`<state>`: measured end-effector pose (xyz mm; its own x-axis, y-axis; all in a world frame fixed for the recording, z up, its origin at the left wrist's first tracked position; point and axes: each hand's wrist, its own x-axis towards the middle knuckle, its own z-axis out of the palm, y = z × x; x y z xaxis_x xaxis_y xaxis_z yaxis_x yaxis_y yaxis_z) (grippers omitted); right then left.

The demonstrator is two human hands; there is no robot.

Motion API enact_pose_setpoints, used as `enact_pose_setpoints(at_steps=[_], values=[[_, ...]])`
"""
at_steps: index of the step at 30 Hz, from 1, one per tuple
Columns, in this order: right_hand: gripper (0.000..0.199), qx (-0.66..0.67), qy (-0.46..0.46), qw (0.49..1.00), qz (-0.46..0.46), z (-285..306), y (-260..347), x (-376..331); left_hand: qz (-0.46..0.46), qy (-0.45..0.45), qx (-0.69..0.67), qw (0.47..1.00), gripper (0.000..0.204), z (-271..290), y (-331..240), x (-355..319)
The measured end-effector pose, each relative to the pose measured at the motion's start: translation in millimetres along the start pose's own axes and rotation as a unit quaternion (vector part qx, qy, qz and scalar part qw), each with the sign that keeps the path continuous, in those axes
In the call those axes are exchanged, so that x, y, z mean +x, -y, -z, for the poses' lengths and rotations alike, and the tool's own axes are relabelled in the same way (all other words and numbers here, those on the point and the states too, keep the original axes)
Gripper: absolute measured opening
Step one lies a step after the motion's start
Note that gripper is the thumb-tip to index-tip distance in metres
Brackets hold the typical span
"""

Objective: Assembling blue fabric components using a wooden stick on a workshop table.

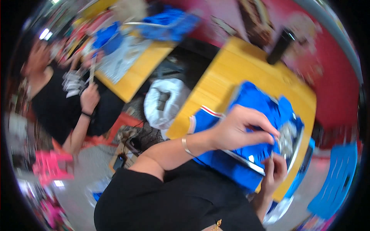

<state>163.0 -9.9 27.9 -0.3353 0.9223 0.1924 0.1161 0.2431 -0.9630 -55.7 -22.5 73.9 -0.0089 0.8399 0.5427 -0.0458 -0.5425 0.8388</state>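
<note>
Head view, tilted and blurred: a yellow wooden table stands before a red wall, a dark bottle at its far edge and a white sack on the floor beside it. A blue garment lies on the table; the left hand pinches its silvery patch, and the right hand grips its near edge. Another person's hand works at a second table.

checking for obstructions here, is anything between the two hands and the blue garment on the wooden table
Nothing visible is. The left hand lies directly on the blue garment, fingers pinching near its silvery print. The right hand touches the garment's near edge from below. The black bottle stands apart at the far end of the wooden table.
</note>
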Motion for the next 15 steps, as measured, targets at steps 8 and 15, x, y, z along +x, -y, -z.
enact_pose_setpoints(at_steps=[8,15], values=[[0.010,0.004,0.060,0.998,0.028,24.4,-6.5,9.0,0.002,0.015,-0.083,0.996,0.019,-19.4,34.9,12.5],[0.011,0.033,0.079,0.996,-0.005,15.5,-4.4,15.5,0.022,0.021,-0.080,0.996,0.021,-13.0,41.9,8.6]])
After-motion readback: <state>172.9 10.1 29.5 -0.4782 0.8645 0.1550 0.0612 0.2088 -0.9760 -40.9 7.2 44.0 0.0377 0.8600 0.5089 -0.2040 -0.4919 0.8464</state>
